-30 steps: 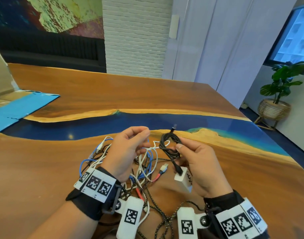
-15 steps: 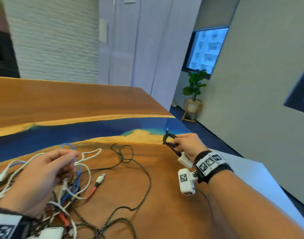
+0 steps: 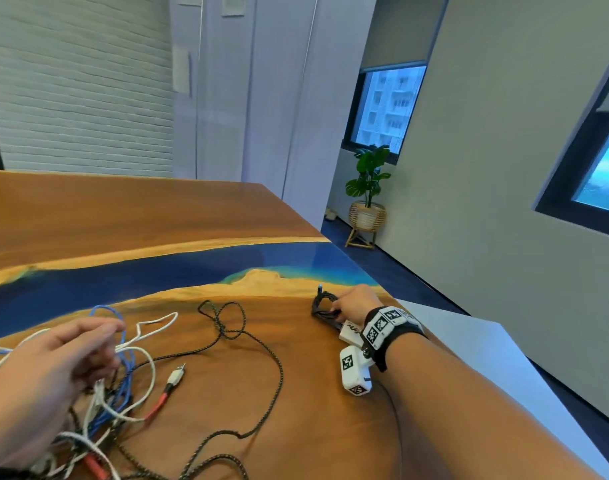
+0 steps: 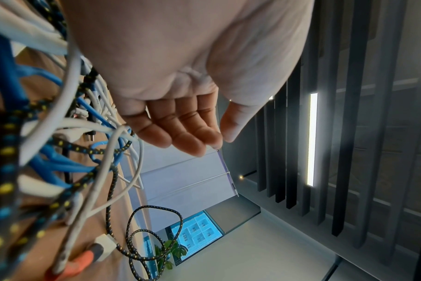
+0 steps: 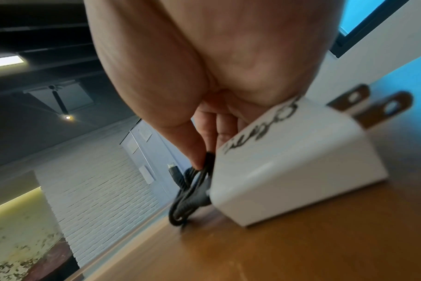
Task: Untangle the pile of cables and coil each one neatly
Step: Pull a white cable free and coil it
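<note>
1. The tangle of white, blue and braided cables lies at the near left of the surface, under the left hand.
2. The left hand's fingers hang relaxed and slightly apart, holding nothing.
3. Farther right, the right hand pinches the black coil, its fingers clamped on the loops as they touch the surface; the white charger lies just beside it.
4. Judged step: setting down a finished coil. Next calls for letting go, then freeing one cable from the tangle.
5. The coil sits near the right edge, so a nudge could drop it; open room lies beyond the tangle, toward the blue band.
</note>
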### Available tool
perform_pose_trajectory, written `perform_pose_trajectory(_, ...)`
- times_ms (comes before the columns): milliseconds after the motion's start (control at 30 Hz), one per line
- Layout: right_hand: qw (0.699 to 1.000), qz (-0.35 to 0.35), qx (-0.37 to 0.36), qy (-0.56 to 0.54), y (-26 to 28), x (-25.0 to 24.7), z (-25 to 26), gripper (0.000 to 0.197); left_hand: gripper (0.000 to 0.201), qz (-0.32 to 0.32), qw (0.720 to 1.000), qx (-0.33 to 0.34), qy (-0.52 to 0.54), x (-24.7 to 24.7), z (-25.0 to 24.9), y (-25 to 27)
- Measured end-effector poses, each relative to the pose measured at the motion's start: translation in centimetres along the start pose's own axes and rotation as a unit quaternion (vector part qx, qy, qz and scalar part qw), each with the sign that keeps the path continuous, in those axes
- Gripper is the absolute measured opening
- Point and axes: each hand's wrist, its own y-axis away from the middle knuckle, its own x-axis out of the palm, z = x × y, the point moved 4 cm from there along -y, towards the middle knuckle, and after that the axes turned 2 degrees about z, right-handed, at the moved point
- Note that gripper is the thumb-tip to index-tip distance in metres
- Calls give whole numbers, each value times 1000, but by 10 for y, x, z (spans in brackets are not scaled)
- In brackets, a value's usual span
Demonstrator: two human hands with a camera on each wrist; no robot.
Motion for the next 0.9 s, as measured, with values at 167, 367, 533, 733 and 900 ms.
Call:
perform_pose_trajectory(167, 995, -31, -68, 69, -5, -2, -1, 18, 52, -5, 1000, 15, 6, 7, -11, 9)
perform_pose_trajectory(367, 986, -64, -141, -67, 45, 3, 65, 10, 14, -9, 1000, 14, 27, 16, -32, 23)
perform_pose_trajectory(533, 947, 92, -293, -90, 128, 35, 154, 8, 13, -15, 999, 23, 41, 9, -50, 23)
perform_pose_trajectory(733, 867, 249, -426, 73, 186, 105, 224, 27, 17, -39, 998, 21, 41, -11, -52, 17)
perform_pose_trajectory(900, 805, 242, -482, 248, 196, 141, 247, 44, 27, -32, 999, 20, 24, -17, -48, 14)
